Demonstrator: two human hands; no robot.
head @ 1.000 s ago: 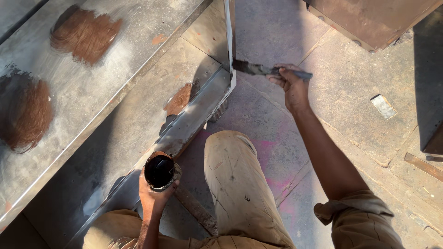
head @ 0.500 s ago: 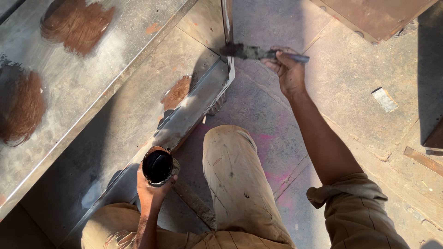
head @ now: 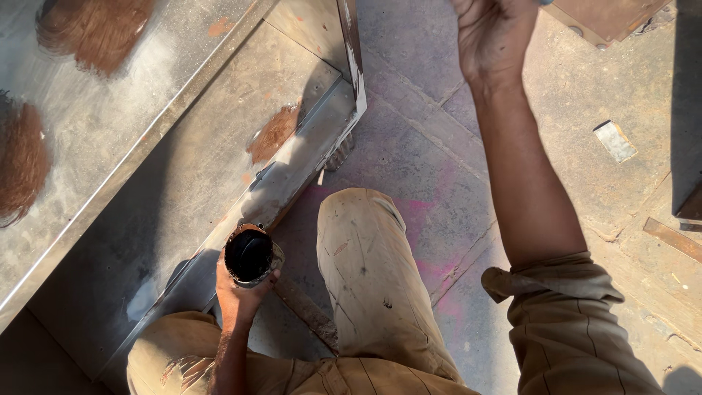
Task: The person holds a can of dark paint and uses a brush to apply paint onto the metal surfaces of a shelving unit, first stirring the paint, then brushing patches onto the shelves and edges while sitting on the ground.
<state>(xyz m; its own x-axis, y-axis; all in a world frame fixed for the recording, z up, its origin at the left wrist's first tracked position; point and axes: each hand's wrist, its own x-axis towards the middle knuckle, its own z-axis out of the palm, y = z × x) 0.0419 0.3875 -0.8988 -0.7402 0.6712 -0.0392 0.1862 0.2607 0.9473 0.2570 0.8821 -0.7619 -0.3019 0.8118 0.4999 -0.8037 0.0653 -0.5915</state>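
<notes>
My left hand (head: 238, 296) is wrapped around a small round can (head: 248, 254) with dark contents, held low beside my bent knee. My right hand (head: 497, 36) is raised at the top edge of the view in a closed fist. Only a bluish tip of the brush handle (head: 545, 2) shows beyond it, and the bristles are out of frame. In front of me lies a grey sheet-metal frame (head: 333, 132) with a thin upright edge. A reddish-brown painted patch (head: 274, 133) sits on the frame near the can, and larger patches (head: 95, 29) mark the upper panel.
The concrete floor has a pink stain (head: 424, 212) by my knee. A small flat grey piece (head: 614, 140) lies to the right. A rusty plate (head: 607, 14) is at the top right and a metal strip (head: 673, 238) at the right edge.
My right hand has lifted away from the frame's upright edge toward the top of the view, taking the brush out of sight. The left hand with the can has stayed put.
</notes>
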